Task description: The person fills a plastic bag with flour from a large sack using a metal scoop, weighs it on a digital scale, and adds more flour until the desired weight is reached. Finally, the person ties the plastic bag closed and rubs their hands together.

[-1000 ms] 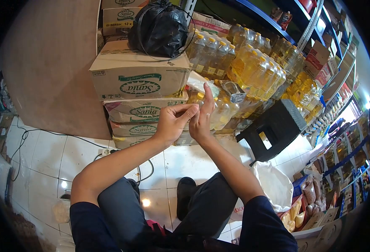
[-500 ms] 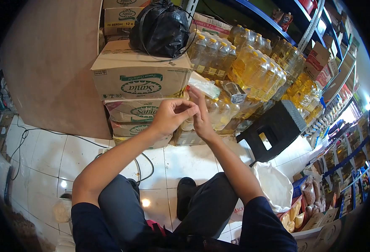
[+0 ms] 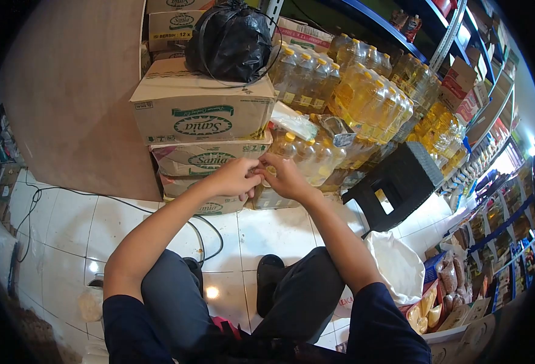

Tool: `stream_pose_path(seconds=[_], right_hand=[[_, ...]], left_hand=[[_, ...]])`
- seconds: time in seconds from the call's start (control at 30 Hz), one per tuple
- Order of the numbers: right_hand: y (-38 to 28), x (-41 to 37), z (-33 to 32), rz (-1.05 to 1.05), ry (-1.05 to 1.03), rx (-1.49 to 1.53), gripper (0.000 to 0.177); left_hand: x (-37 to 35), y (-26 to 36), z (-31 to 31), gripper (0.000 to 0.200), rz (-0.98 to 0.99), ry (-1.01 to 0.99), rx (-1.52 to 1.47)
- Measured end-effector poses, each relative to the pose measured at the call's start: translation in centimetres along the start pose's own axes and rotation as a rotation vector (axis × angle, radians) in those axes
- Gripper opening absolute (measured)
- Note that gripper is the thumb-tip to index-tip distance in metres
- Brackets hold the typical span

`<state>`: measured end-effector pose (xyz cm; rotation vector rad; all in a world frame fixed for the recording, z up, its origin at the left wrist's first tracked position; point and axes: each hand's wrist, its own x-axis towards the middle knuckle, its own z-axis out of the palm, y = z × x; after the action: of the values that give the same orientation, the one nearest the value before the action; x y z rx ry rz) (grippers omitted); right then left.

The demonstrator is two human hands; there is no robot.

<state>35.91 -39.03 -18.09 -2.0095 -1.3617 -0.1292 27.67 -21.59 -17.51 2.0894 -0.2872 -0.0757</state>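
Note:
My left hand [image 3: 236,177] and my right hand [image 3: 284,176] meet in front of the stacked cartons, with their fingertips touching. The fingers of both are curled together; whatever they may hold is hidden or too small to name. Behind my left hand stand cardboard cartons [image 3: 203,118] printed with green labels. Just beyond my right hand are plastic-wrapped bottles with yellow caps [image 3: 316,159], with a white and green packet [image 3: 294,121] lying on top.
A black plastic bag [image 3: 234,42] sits on the top carton. To the right, a black stool [image 3: 395,185] leans on its side near a white sack [image 3: 395,267]. Black cable [image 3: 219,233] lies on the tiled floor [image 3: 279,233]. Shelving [image 3: 376,24] rises behind.
Both hands have come down slightly. My right hand's fingers, stretched upward before, are now bent in against my left hand's fingers.

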Motion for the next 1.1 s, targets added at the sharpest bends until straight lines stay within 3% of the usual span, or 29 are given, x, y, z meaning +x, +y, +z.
stream_pose_path(seconds=[0.1, 0.17, 0.27, 0.4, 0.6, 0.7, 0.8, 0.9, 1.1], right_hand=[[-0.4, 0.1, -0.1, 0.033, 0.054, 0.027, 0.014], [-1.1, 0.2, -0.1, 0.02, 0.084, -0.005, 0.017], [-1.9, 0.2, -0.3, 0.041, 0.109, 0.006, 0.024], [-2.5, 0.4, -0.6, 0.068, 0.154, 0.055, 0.028], [-3.5, 0.4, -1.7, 0.096, 0.112, 0.118, 0.024], [-3.2, 0.0, -2.3, 0.132, -0.067, 0.201, 0.021], [-3.6, -0.4, -2.8, 0.154, -0.169, 0.511, 0.019], [-4.7, -0.6, -3.4, 0.137, -0.2, 0.628, 0.019], [-4.4, -0.7, -3.5, 0.183, -0.193, 0.33, 0.021]], left_hand=[[0.1, 0.4, -0.9, 0.042, -0.012, -0.091, -0.208], [0.2, 0.3, -1.4, 0.044, -0.005, -0.118, -0.274], [0.1, 0.2, -2.2, 0.044, 0.01, -0.213, -0.602], [-0.7, 0.9, -2.6, 0.044, 0.061, -0.31, -0.743], [-1.5, 1.8, -2.5, 0.052, 0.112, -0.35, -0.809], [-1.1, 0.6, -2.7, 0.064, 0.081, -0.381, -0.768], [-1.1, 0.2, -3.0, 0.075, 0.123, -0.431, -0.742], [-1.1, -0.1, -3.3, 0.078, 0.11, -0.418, -0.771], [-1.3, 0.3, -3.2, 0.087, 0.101, -0.437, -0.752]])
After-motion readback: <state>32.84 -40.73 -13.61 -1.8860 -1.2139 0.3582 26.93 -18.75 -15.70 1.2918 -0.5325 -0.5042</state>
